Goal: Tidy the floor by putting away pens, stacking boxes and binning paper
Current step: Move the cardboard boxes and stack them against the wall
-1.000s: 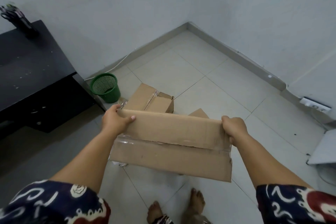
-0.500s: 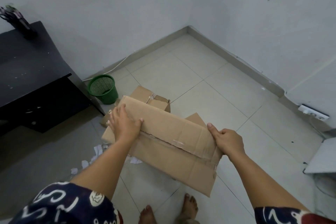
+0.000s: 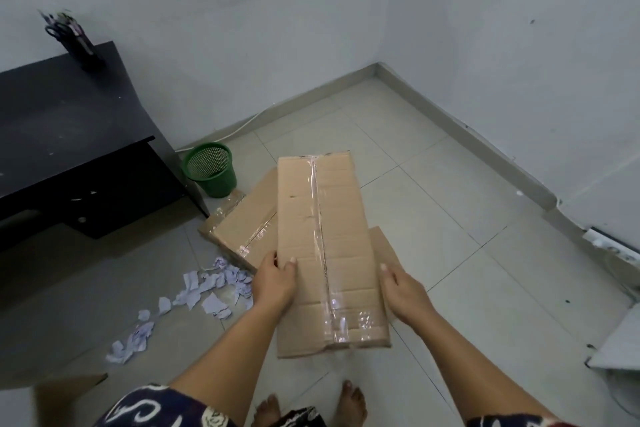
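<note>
Pale floor tiles [image 3: 433, 204] with thin grout lines carry every item we observe, bounded by two white walls that meet at a grey skirting corner. We hold a long flat cardboard box [image 3: 325, 239], taped along its centre seam, lengthwise above the floor. Our left hand [image 3: 275, 279] grips its left edge, thumb curled onto the top face; our right hand [image 3: 403, 289] holds the right edge, its fingers hidden below the cardboard. Beneath it lies a second taped box [image 3: 246, 229], and a cardboard corner [image 3: 381, 246] shows to the right. Torn paper scraps [image 3: 194, 298] are scattered on the tiles left of the boxes. A green mesh bin [image 3: 211, 170] stands upright near the wall, just beside a black tabletop [image 3: 65, 128] carrying a dark pen holder [image 3: 79, 42]. Bare feet [image 3: 349, 406] stand on the tiles below.
</note>
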A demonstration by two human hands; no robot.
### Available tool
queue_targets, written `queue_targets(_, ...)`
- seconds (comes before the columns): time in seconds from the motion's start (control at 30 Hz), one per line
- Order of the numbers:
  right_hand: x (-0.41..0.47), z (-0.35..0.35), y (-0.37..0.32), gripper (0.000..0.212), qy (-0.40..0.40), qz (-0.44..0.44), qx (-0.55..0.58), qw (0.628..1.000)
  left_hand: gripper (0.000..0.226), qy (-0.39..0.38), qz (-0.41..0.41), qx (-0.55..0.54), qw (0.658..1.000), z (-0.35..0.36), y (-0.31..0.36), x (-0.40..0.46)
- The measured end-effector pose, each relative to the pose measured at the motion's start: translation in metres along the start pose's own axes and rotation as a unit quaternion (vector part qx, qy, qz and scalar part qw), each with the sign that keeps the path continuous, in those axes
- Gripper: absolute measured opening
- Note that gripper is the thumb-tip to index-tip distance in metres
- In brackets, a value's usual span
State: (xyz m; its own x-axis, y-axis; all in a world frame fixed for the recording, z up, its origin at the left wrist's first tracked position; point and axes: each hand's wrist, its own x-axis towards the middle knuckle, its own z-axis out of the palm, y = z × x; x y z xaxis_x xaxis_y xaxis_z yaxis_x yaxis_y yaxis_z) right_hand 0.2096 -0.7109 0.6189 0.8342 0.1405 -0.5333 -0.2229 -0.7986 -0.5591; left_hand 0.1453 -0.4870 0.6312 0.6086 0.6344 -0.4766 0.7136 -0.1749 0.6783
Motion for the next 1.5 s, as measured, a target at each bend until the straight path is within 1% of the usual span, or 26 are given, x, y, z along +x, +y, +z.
queue_targets(0.03,0.0,0.005,-0.005,0.047,-0.006,-0.009,0.056,0.998,0.039,-0.009,0.0,-0.002,1.0,0.001,0.002,-0.001)
queue_targets(0.07,0.0,0.01,-0.011,0.049,-0.019,-0.014,0.088,0.996,0.043,-0.018,-0.001,0.002,1.0,0.002,0.004,-0.002)
queue_targets(0.13,0.0,0.02,-0.019,0.061,-0.035,-0.014,0.105,0.994,0.049,-0.029,-0.005,0.009,1.0,0.004,0.006,-0.002)
queue_targets(0.17,0.0,0.024,-0.022,0.067,-0.031,-0.009,0.106,0.994,0.05,-0.031,-0.004,0.01,0.999,0.005,0.007,-0.003)
queue_targets(0.23,0.001,0.031,-0.024,0.071,-0.004,-0.005,0.11,0.994,0.051,-0.034,0.0,0.005,0.999,0.008,0.011,-0.005)
queue_targets(0.33,0.002,0.031,-0.026,0.068,0.029,0.001,0.129,0.991,0.052,-0.038,0.006,-0.005,0.999,0.01,0.016,-0.01)
queue_targets(0.4,0.0,0.024,-0.026,0.063,0.034,0.001,0.158,0.987,0.052,-0.04,0.014,-0.001,0.999,0.011,0.018,-0.013)
queue_targets(0.47,-0.003,0.016,-0.027,0.061,0.044,-0.006,0.161,0.986,0.052,-0.047,0.029,0.014,0.998,0.01,0.02,-0.017)
queue_targets(0.67,-0.026,0.003,-0.029,0.063,0.08,0.004,0.145,0.986,0.05,-0.056,0.06,0.004,0.997,0.005,0.026,-0.032)
queue_targets(0.8,-0.047,-0.009,-0.023,0.072,0.103,0.03,0.148,0.983,0.04,-0.086,0.096,0.013,0.992,0.006,0.035,-0.043)
queue_targets(0.87,-0.056,-0.016,-0.017,0.064,0.118,0.039,0.157,0.98,0.041,-0.098,0.116,0.016,0.988,0.011,0.041,-0.049)
queue_targets(0.9,-0.06,-0.019,-0.013,0.06,0.126,0.045,0.157,0.978,0.045,-0.105,0.124,0.018,0.987,0.014,0.044,-0.052)
queue_targets(0.97,-0.068,-0.026,-0.001,0.056,0.148,0.061,0.166,0.973,0.051,-0.122,0.137,0.025,0.983,0.025,0.052,-0.06)
queue_targets(1.13,-0.08,-0.047,0.034,0.049,0.197,0.101,0.184,0.958,0.05,-0.164,0.166,0.063,0.97,0.061,0.073,-0.083)
queue_targets(1.2,-0.082,-0.059,0.047,0.053,0.216,0.12,0.166,0.955,0.048,-0.172,0.178,0.081,0.965,0.079,0.084,-0.093)
queue_targets(1.3,-0.078,-0.085,0.075,0.057,0.236,0.144,0.152,0.949,0.046,-0.178,0.196,0.118,0.957,0.115,0.105,-0.108)
queue_targets(1.5,-0.058,-0.15,0.138,0.054,0.251,0.157,0.171,0.94,0.045,-0.197,0.21,0.152,0.945,0.201,0.154,-0.132)
